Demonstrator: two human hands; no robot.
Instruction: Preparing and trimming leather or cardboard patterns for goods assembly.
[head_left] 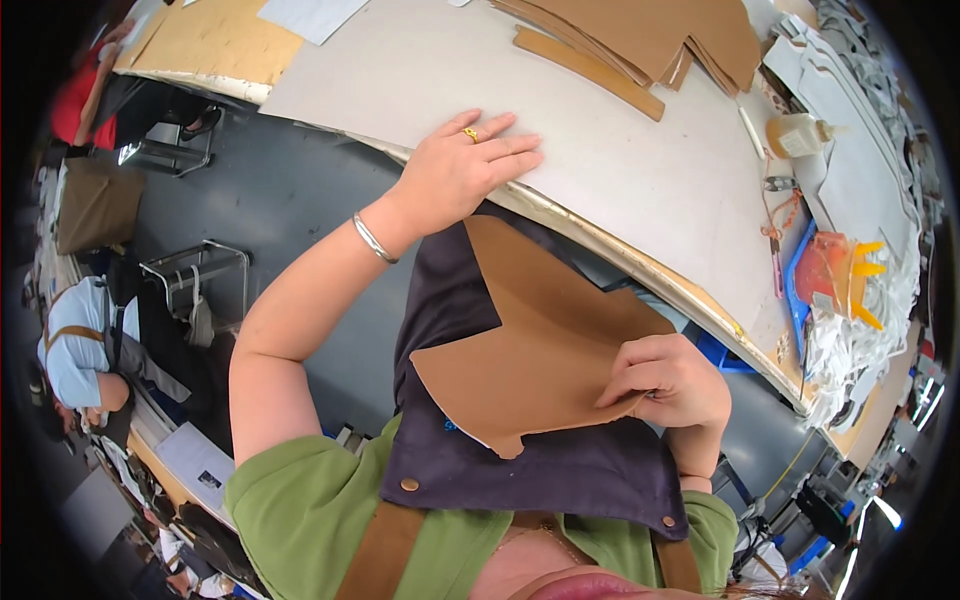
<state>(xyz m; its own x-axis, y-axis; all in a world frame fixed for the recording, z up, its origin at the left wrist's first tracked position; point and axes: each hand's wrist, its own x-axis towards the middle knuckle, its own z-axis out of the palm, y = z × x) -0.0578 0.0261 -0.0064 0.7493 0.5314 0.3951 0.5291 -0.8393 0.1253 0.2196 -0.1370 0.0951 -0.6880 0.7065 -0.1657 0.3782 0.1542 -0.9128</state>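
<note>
Left hand [470, 160]: palm down at the near edge of the pale-topped desk [640, 190], fingers extended and slightly spread, holding nothing. A yellow ring is on one finger [471, 134].

Right hand [675, 380]: fingers curled and pinched on the margin of a brown, leather-like sheet with an irregular, notched outline [560, 345]. The thumb is largely hidden, so its exact placement cannot be told.

The brown sheet is bent and lies off the desk, below its near edge, in front of a dark purple apron [560, 475]. Its gripped margin is between the right fingers; its upper end is just below the left wrist, apart from the left fingers.

A stack of flat brown cut pieces [640, 35] at the far edge is cut off by the upper border of view; a narrow tan strip [590, 72] lies just beside it. Toward the right end of the desk are a translucent bottle with amber contents [798, 135] and a translucent orange-red container with yellow tips [835, 270].

Markings: blue lettering on the apron is mostly covered by the sheet; pale labels on bottle and container are too small to read.
</note>
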